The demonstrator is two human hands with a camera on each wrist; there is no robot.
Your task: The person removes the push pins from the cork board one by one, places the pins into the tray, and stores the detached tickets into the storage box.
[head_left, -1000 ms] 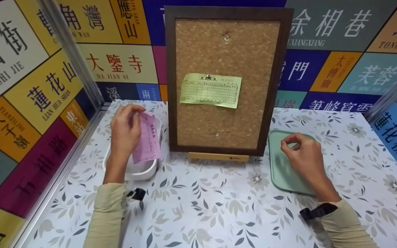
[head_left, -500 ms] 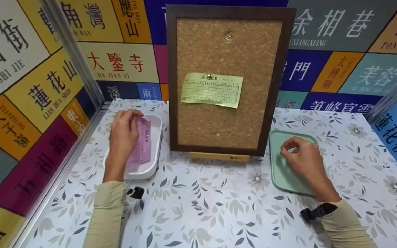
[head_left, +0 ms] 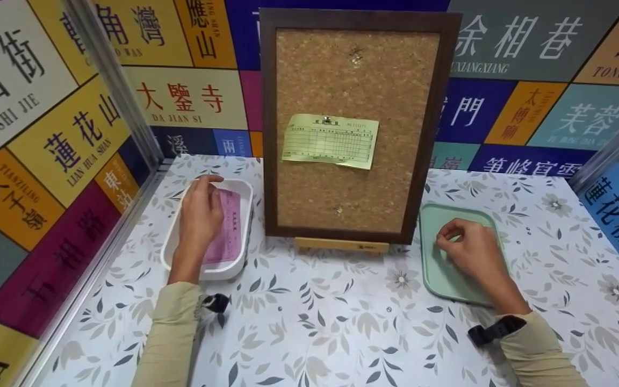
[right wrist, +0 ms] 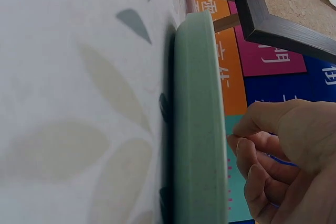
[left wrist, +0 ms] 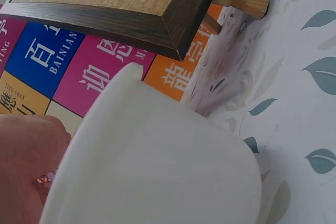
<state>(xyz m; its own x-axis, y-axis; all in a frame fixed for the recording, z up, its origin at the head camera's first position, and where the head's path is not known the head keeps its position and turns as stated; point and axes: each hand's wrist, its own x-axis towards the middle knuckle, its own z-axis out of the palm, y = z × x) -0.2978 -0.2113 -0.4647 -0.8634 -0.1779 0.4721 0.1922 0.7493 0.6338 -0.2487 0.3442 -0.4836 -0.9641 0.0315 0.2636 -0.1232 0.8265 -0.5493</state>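
Pink printed paper slip (head_left: 228, 231) lies in the white plastic tray (head_left: 224, 272) at left, under the bent-fingered left hand (head_left: 201, 214); its grip cannot be told. Over the green rectangular tray (head_left: 434, 269) at right, the right hand (head_left: 469, 247) curls thumb to forefinger, holding nothing discernible. Handling the slip by one edge should avoid creases.

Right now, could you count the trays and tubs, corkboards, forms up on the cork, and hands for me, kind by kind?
Trays and tubs: 2 (white tub, green tray)
Framed corkboards: 1 (brown-framed corkboard)
Forms on the cork: 1 (yellow-green printed form)
Hands: 2 (left hand, right hand)
Total: 6
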